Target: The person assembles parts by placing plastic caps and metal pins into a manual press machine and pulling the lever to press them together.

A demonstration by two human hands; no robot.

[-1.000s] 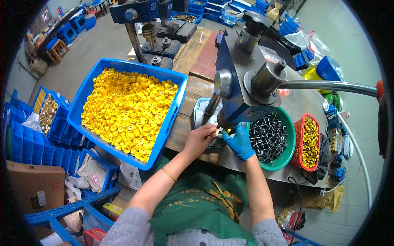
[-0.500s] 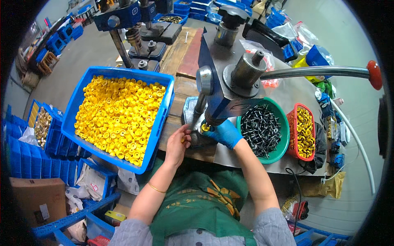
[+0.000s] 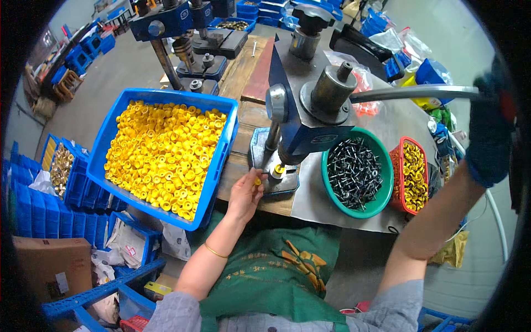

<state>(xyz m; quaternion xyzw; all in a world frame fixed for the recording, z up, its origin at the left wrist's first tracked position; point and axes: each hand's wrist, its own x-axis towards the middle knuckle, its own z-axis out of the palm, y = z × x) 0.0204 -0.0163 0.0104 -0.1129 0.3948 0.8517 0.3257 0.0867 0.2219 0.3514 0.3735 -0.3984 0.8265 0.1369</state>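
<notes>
My bare left hand (image 3: pixel 243 196) is beside the base of a blue hand press (image 3: pixel 318 137), with a small yellow cap (image 3: pixel 257 181) pinched at its fingertips. Another yellow piece (image 3: pixel 279 169) sits on the press base, right under the ram. Far to the right, my gloved right hand (image 3: pixel 489 127) is closed around the end of the press's metal lever (image 3: pixel 415 93). That hand looks dark and somewhat blurred, and it covers most of the lever's red knob. Left of the press stands a blue tub (image 3: pixel 233 113) full of yellow caps.
On the right are a green bowl (image 3: pixel 390 185) of dark metal pins and a red basket (image 3: pixel 396 180) of yellow-and-black parts. More presses (image 3: pixel 206 65) stand at the back left. Blue crates (image 3: pixel 58 213) are stacked on the floor at left, near a cardboard box (image 3: pixel 52 268).
My right hand has left the press base and swung out to the lever's end. My left hand stays near the base with the cap. The yellow piece under the ram is now uncovered.
</notes>
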